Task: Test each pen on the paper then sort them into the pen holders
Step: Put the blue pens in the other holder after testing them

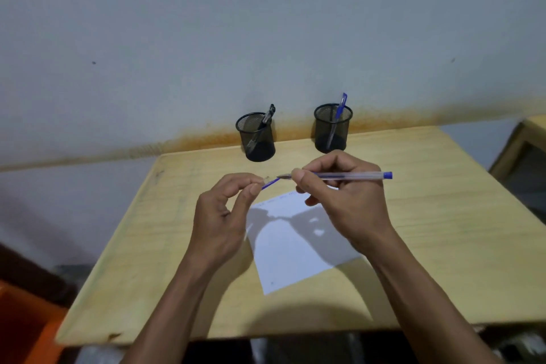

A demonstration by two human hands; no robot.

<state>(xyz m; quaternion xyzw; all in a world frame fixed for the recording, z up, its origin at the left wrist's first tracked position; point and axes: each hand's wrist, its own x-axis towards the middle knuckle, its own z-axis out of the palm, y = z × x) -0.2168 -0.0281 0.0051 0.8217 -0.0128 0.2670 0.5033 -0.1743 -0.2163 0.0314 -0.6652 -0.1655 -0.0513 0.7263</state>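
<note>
My right hand [345, 204] grips a clear pen with a blue end plug [348, 176], held level above the table, its bare tip pointing left. My left hand [224, 216] pinches the pen's blue cap [270, 184] just left of the tip, apart from it. A white sheet of paper [295, 248] lies under both hands, with faint marks near its far edge. Two black mesh pen holders stand at the back: the left holder [257, 137] has a black pen [266, 121] in it, the right holder [332, 127] has a blue-capped pen [339, 111].
The wooden table [443, 245] stands against a grey wall with an orange stain along its base. Another wooden piece of furniture [520, 154] shows at the right edge. An orange object [26, 325] sits low at the left.
</note>
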